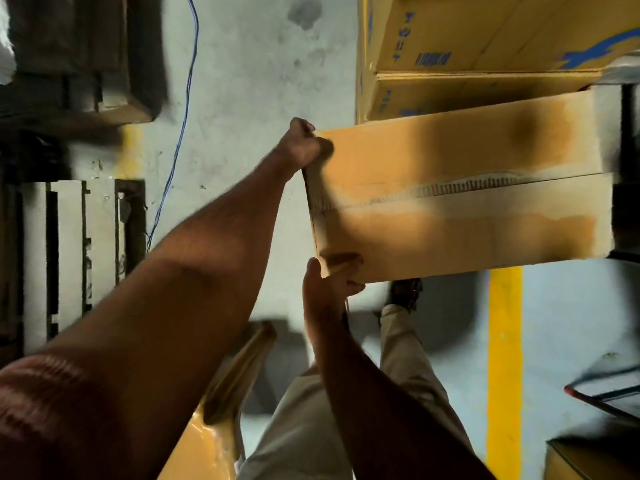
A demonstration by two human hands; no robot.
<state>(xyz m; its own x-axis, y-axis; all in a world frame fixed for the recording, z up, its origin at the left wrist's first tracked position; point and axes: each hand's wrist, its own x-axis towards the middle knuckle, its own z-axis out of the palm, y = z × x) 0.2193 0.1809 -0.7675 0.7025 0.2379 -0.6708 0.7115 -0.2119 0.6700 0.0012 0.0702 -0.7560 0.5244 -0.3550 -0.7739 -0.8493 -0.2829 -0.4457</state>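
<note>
The plain carton point(460, 202) is mid-lift, held in the air just beside the stack of printed boxes point(467, 46) — left hand point(304, 143) curled over its far corner, right hand point(332, 278) clamped under the near one. Next, I'd judge, it needs swinging clear of that stack, minding the loose cardboard point(242, 368) lying near the stack underfoot.

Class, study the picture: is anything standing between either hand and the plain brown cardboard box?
Nothing visible does. The left hand grips the plain brown cardboard box at its upper left corner, and the right hand grips its lower left corner. The stacked cardboard boxes with blue print lie beyond it, not between.
</note>
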